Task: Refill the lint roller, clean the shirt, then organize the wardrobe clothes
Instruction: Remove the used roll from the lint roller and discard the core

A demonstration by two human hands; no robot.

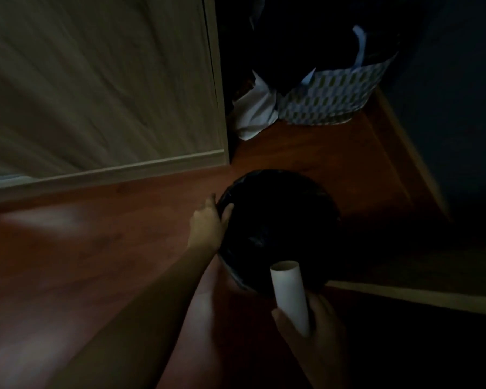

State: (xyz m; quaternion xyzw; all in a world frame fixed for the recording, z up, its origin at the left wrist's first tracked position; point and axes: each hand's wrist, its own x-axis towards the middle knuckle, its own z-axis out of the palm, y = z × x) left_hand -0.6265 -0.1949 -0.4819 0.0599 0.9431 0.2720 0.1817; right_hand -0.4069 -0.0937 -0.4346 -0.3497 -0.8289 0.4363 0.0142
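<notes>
My left hand (208,226) grips the rim of the black-lined bin (278,231) standing on the wooden floor (96,248); its contents are too dark to tell. My right hand (312,329) closes around the empty cardboard roller core (289,296), tilted at the bin's near edge. Open floor lies left, toward the wardrobe door (96,80).

— How many hands? 
— Two: a left hand (208,224) and a right hand (310,329).
— And the rest?
— One cardboard tube (289,294), one black-lined bin (278,220), one patterned bag (328,94).
</notes>
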